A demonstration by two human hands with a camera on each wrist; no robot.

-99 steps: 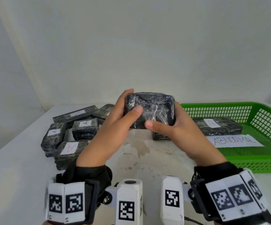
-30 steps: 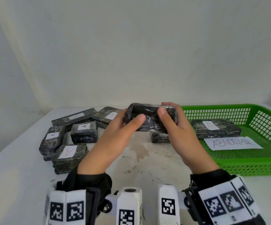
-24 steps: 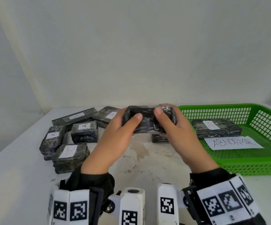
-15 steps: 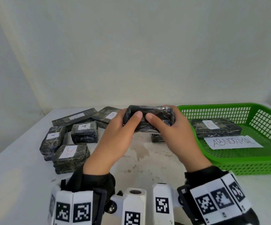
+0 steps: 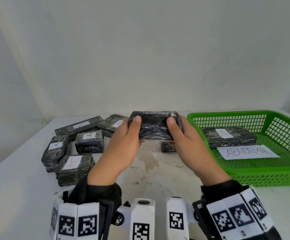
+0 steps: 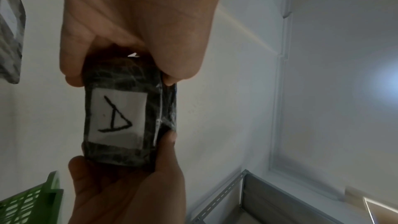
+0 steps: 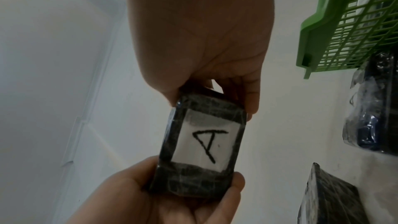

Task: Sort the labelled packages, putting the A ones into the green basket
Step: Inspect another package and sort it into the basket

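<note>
Both hands hold one dark plastic-wrapped package (image 5: 153,125) above the table's middle, just left of the green basket (image 5: 270,172). My left hand (image 5: 133,123) grips its left end and my right hand (image 5: 175,125) its right end, thumbs on the near side and fingers behind. The wrist views show a white label with a black A (image 6: 117,113) (image 7: 206,146) on the face turned away from me. Inside the basket lie a long A package (image 5: 227,137) and a paper reading ABNORMAL (image 5: 248,152).
Several dark packages lie at the table's left: three labelled A (image 5: 71,161) (image 5: 89,135) (image 5: 55,145), one labelled B (image 5: 119,124), and a long one (image 5: 79,126). A small package (image 5: 166,147) lies partly hidden under my right hand. The white table (image 5: 149,161) is stained in the middle.
The hands have lowered the package and tipped its broad face away from me. The right thumb has slid from the top edge onto the near side.
</note>
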